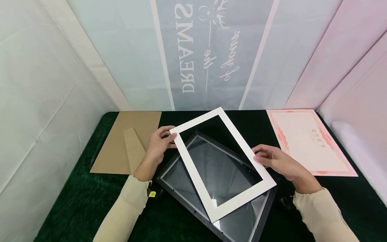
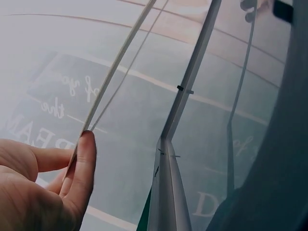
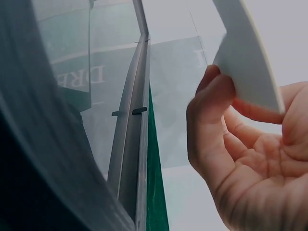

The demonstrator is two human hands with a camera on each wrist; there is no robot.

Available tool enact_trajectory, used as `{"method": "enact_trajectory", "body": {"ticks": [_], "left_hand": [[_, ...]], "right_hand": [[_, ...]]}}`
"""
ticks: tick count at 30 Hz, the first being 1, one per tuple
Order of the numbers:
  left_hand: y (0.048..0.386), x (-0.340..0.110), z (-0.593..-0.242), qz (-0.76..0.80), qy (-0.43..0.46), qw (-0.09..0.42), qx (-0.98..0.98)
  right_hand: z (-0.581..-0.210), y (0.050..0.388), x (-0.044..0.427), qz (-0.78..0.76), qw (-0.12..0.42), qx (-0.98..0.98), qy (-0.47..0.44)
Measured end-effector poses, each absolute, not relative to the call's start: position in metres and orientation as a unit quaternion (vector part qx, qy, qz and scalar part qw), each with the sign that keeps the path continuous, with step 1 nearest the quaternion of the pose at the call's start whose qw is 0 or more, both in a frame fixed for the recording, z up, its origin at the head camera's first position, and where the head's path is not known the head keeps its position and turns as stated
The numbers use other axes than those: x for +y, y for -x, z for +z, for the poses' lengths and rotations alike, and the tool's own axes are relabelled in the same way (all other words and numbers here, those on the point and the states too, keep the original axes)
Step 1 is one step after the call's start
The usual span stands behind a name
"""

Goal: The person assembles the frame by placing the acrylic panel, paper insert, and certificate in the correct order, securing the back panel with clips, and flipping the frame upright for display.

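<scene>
A white rectangular mat board (image 1: 193, 174) with a cut-out window is held above a dark picture frame (image 1: 181, 198). My left hand (image 1: 158, 143) pinches the mat near its left corner, thumb on top and fingers beneath. At the right edge, my right hand (image 1: 278, 161) pinches it the same way. The left wrist view shows the mat's thin edge (image 2: 111, 72) between thumb and fingers. In the right wrist view a mat corner (image 3: 250, 62) sits between thumb and fingers. Beneath it the frame lies tilted on the cloth, glass (image 1: 178, 178) inside, partly covered by the mat.
A brown backing board (image 1: 110, 148) with a folded-out stand strip (image 1: 133, 148) lies at the left. A pink-bordered certificate (image 1: 302, 144) lies at the right. Dark green cloth (image 1: 78, 205) covers the table. A printed curtain (image 1: 133, 50) hangs behind.
</scene>
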State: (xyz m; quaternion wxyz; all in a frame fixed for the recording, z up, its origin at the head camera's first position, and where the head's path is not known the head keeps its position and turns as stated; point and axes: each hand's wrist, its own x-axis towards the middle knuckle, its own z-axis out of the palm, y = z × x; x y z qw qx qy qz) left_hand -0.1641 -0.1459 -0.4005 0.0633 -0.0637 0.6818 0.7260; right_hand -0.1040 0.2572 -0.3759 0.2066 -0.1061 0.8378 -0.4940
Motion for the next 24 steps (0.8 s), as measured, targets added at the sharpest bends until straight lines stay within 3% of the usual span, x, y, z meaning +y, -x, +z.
{"method": "enact_trajectory", "body": {"ticks": [13, 24], "left_hand": [[0.166, -0.157, -0.395, 0.784, 0.111, 0.019, 0.611], [0.152, -0.175, -0.393, 0.705, 0.046, 0.118, 0.698]], "right_hand": [[-0.368, 0.106, 0.267, -0.51, 0.15, 0.842, 0.093], [-0.379, 0.095, 0.283, -0.485, 0.145, 0.858, 0.089]]}}
